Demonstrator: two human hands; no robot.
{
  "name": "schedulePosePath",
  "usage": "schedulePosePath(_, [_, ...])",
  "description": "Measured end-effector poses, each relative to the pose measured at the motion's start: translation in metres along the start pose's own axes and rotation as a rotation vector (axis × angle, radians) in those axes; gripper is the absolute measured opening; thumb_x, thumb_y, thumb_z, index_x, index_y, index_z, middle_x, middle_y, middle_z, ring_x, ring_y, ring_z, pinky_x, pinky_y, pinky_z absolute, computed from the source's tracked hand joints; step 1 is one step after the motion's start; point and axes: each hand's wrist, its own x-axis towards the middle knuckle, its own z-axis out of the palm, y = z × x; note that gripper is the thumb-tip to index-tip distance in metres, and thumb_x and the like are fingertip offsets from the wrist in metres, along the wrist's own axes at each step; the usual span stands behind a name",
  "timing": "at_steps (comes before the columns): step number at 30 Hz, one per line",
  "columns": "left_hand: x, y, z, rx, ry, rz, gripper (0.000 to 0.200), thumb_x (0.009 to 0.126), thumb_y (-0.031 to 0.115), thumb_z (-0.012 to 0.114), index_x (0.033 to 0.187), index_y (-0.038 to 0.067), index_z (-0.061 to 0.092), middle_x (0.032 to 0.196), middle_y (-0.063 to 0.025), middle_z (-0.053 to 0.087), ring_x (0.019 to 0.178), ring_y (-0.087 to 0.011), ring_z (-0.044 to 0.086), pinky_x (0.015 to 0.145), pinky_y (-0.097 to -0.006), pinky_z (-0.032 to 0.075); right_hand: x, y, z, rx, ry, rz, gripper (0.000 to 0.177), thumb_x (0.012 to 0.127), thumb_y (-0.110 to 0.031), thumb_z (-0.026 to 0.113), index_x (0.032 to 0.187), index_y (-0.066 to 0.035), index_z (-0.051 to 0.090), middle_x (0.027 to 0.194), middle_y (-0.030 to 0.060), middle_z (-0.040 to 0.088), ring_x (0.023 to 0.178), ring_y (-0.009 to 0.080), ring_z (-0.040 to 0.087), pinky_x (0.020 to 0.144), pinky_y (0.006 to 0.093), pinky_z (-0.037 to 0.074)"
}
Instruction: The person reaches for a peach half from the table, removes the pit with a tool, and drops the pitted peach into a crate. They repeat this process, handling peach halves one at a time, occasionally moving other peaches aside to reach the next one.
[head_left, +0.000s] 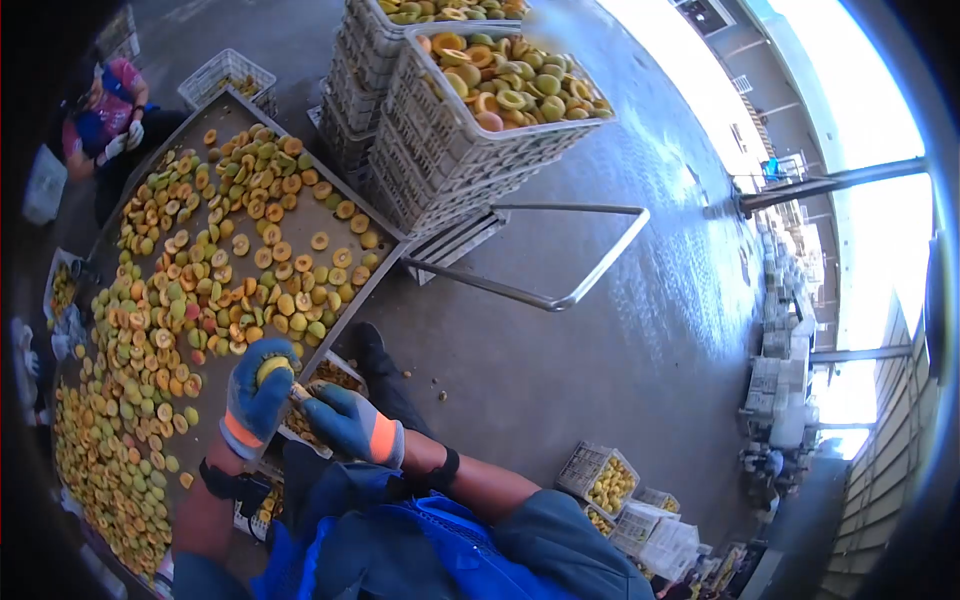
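Note:
My left hand, in a blue-grey glove with an orange cuff, is closed around a yellow-green peach. Close beside it, my right hand wears a matching glove and grips a small, thin tool whose pale end points at the fruit. Most of that tool is hidden by the fingers, so its exact kind cannot be made out. Both hands are over the near edge of a metal table, where many halved peaches lie, some with orange cut faces up. Beneath the hands is a crate of brownish pits or scraps.
Stacked pale crates heaped with peach halves stand beyond the table, near a cart with a metal handle. Another person with white gloves sits at the far left. More fruit crates rest on the wet floor to the right.

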Motion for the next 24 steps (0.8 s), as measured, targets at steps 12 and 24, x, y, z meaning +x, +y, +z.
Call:
schedulePosePath(12, [0.004,0.037,0.103,-0.407,-0.108,-0.008,0.025,0.099,0.02,0.058,0.12,0.006,0.059,0.101,-0.0041,0.064,0.085,-0.0127,0.061,0.077,-0.0268,0.052,-0.082,-0.073,-0.014,0.461,0.305,0.258,0.04,0.107,-0.041,0.05,0.113,-0.003,0.06,0.062,0.0019,0.056,0.039,0.0121,0.048,0.038,0.0276,0.033])
schedulePosePath(24, [0.011,0.037,0.134,-0.428,-0.154,-0.088,0.021,0.101,0.021,0.053,0.111,0.005,0.061,0.101,-0.0054,0.063,0.085,-0.0145,0.06,0.079,-0.0281,0.051,-0.084,-0.031,-0.029,0.382,0.41,0.194,0.033,0.105,-0.034,0.056,0.108,-0.003,0.064,0.077,-0.0007,0.058,0.066,0.009,0.055,0.055,0.0268,0.042])
